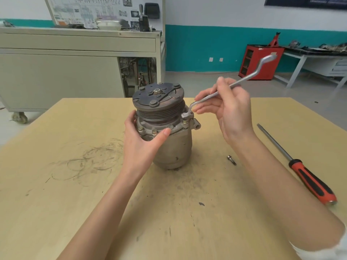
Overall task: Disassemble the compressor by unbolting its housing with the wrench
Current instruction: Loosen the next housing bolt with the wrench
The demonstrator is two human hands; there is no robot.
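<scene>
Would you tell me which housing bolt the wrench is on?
The right-hand flange bolt, capped by the wrench; the two front bolts stand bare.

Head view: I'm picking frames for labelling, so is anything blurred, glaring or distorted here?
Head view: the light is soft and even, with no harsh glare and only a faint shadow under the compressor, which is sharp; the far end of the wrench and the wall chart are blurred; the wide lens bows the edges of the table.

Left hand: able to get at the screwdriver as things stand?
Probably not: the left hand grips the compressor, and the screwdriver lies far right on the table, beyond the right hand holding the wrench.
</scene>
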